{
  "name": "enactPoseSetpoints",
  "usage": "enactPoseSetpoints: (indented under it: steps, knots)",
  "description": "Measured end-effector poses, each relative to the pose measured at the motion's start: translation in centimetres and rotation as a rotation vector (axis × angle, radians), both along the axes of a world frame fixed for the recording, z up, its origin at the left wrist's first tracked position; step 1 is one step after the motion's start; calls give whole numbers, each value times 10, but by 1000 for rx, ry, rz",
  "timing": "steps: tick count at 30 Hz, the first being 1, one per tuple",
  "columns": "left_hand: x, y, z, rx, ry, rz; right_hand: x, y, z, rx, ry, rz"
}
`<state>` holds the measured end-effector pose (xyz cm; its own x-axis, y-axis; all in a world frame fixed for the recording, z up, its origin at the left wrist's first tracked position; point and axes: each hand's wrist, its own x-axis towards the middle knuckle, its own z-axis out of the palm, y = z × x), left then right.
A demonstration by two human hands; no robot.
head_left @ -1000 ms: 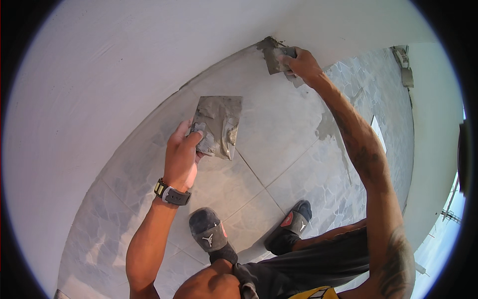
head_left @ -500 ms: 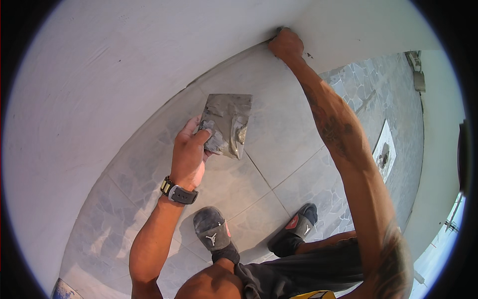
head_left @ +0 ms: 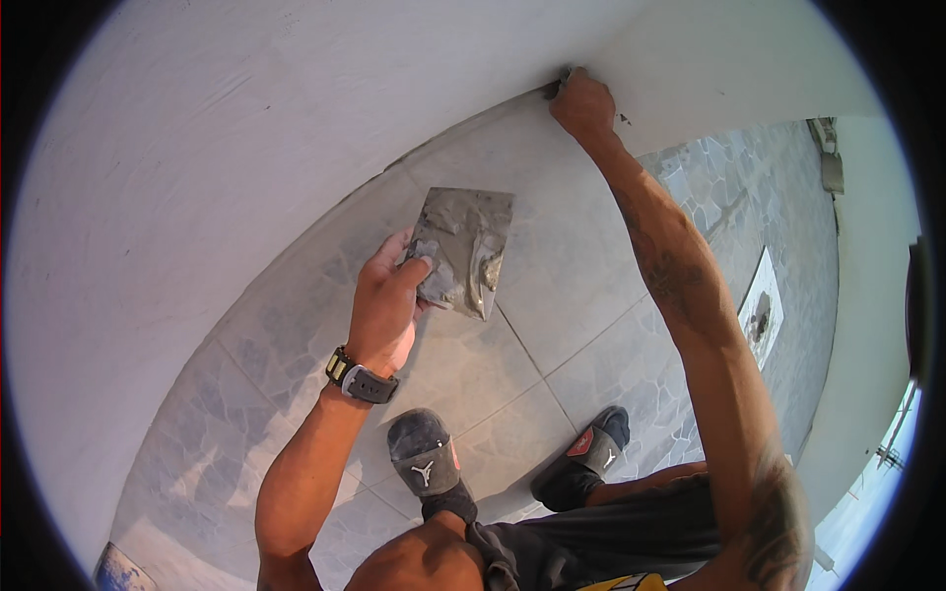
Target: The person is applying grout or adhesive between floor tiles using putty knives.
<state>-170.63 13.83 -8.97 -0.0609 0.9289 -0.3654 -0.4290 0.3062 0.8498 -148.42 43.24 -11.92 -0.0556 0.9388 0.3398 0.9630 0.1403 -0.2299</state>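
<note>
A flat squarish slab [head_left: 501, 212], like a piece of tile, rests in my left hand [head_left: 384, 305], the thumb pressing on its top face. Wet grey mortar [head_left: 455, 241] is smeared over that face, with a thicker lump near its right edge. Far ahead, at the foot of the white wall [head_left: 246, 128] where it meets a second wall, my right hand [head_left: 585, 104] is closed. A small dark thing [head_left: 564, 75] shows at its fingers, against the wall's base; its kind is hidden by the hand.
Large grey patterned tiles [head_left: 552, 236] cover the floor, and my sandalled feet [head_left: 424, 448] stand on them. To the right lies a white board [head_left: 761, 305] with a grey mortar patch. A bluish rounded object [head_left: 123, 571] sits at the lower left.
The whole view has shifted slightly. My right hand stays at the wall corner, with little movement against it, and my left hand keeps holding the slab.
</note>
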Motion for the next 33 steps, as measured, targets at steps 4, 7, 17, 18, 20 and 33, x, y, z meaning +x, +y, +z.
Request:
enactPoseSetpoints:
  steps: [4,7,17,18,20,33]
  knots:
    - [-6,-6,8,-34,20,48,8,-19,13,-205,207,143]
    - [-11,-7,4,17,-27,9,37,-40,25,-244,253,287]
    - [-30,-16,16,33,13,19,-44,-6,-4,135,-264,57]
    - [-32,-18,16,25,5,28,-40,-7,1,135,-263,63]
    - [-33,-18,14,15,-5,40,-7,-10,29,-73,86,307]
    - [-8,6,7,7,15,15,-13,-11,-16,213,-609,321]
